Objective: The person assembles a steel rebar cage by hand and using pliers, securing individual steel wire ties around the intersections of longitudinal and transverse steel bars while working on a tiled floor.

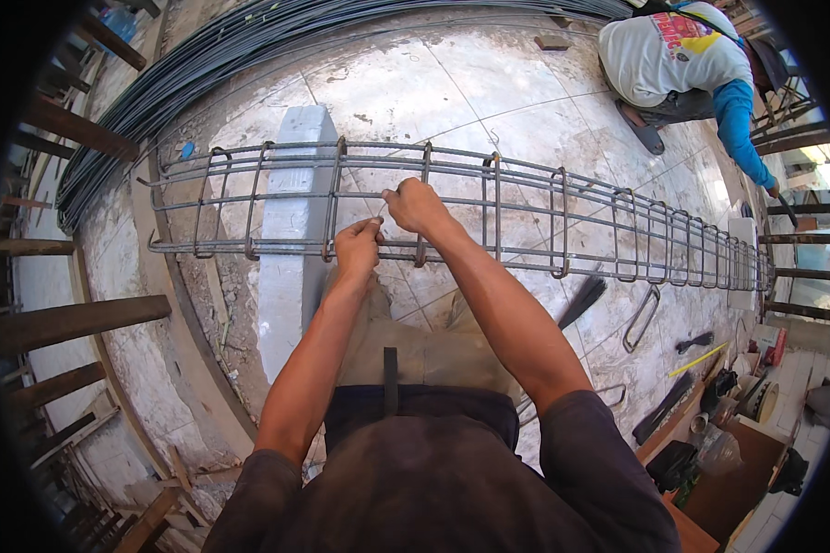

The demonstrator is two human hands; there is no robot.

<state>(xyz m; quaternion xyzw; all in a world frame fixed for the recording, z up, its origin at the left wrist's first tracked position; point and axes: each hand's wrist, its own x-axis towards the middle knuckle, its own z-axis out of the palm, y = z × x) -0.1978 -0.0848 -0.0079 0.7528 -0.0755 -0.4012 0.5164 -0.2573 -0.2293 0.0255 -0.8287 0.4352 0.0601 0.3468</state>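
Rebar cage (497, 205) is lying lengthwise across the tiled floor, its left end resting on a white block (288, 300). Left hand (358, 247) and right hand (416, 206) are working close together at the cage, fingers curling narrow; cannot tell whether either is gripping wire. Co-worker (678, 60) is crouching upper right.

Head cam, L of pair, wide fisheye; looks down past chest (424, 470), fairly nr rebar cage (498, 204).
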